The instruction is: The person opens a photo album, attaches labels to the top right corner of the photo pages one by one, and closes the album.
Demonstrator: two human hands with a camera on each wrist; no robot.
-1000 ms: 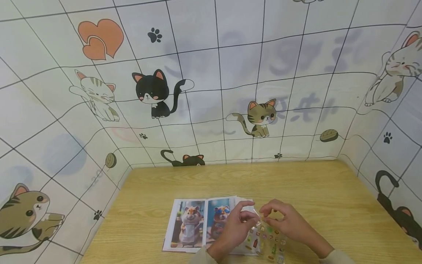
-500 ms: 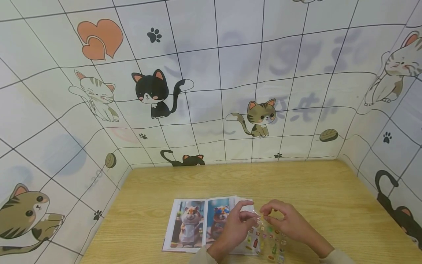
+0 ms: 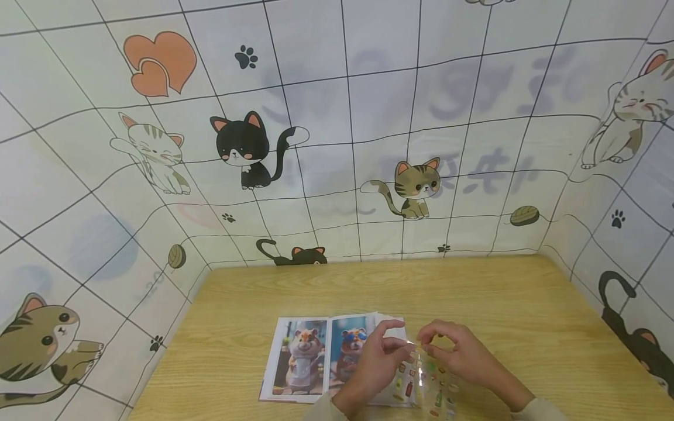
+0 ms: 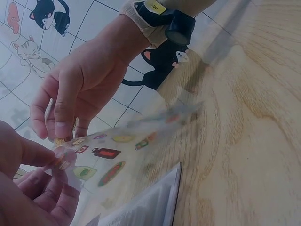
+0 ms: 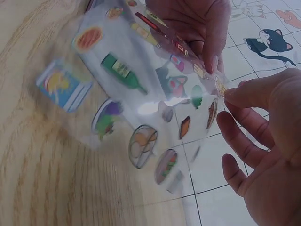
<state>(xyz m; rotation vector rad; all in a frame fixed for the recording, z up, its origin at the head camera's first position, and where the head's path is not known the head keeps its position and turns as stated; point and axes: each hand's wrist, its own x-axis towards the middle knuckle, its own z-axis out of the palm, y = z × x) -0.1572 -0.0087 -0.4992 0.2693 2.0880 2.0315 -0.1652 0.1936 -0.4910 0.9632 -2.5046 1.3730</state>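
A clear sticker sheet (image 3: 434,389) printed with small food pictures hangs between the two hands, over the right side of an open photo album (image 3: 268,374). My left hand (image 3: 376,359) pinches the sheet's upper edge between thumb and fingers. Close beside it, my right hand (image 3: 466,355) pinches a small yellow sticker (image 5: 220,88) at that same edge with thumb and forefinger. Whether this sticker is still stuck to the sheet I cannot tell. A green bottle sticker (image 5: 121,70) and a red bottle sticker (image 4: 106,153) show on the sheet. The left forearm and hand partly hide the album's right page.
The album shows two hamster pictures and lies on a wood-grain table (image 3: 237,298). Cloth walls (image 3: 326,146) with cartoon cats and a grid pattern enclose the table at the back and both sides.
The sticker sheet has shifted and bent slightly between the fingers, and its glare has moved. Both hands stay in nearly the same place, still pinching. The album has not moved.
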